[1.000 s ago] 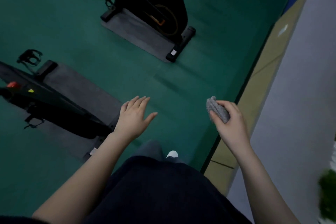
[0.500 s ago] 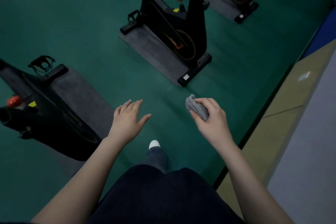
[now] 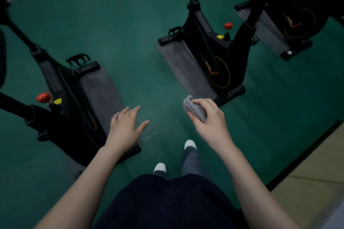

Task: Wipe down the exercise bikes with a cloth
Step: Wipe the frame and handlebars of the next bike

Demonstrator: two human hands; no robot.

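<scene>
Head view: a strip of green floor [image 3: 130, 42] runs between the left bike [image 3: 70, 98] and the middle bike [image 3: 214, 52]. Above this strip the right hand [image 3: 210, 122] grips the folded grey cloth [image 3: 194, 109]. The left hand [image 3: 124, 128] is spread flat and holds nothing. The dark floor edge [image 3: 301, 155] lies at the right.

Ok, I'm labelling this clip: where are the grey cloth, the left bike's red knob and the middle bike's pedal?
grey cloth [image 3: 195, 110]: head view, on its bunched middle.
left bike's red knob [image 3: 43, 97]: head view, on the knob's top.
middle bike's pedal [image 3: 175, 30]: head view, on the pedal cage.
</scene>
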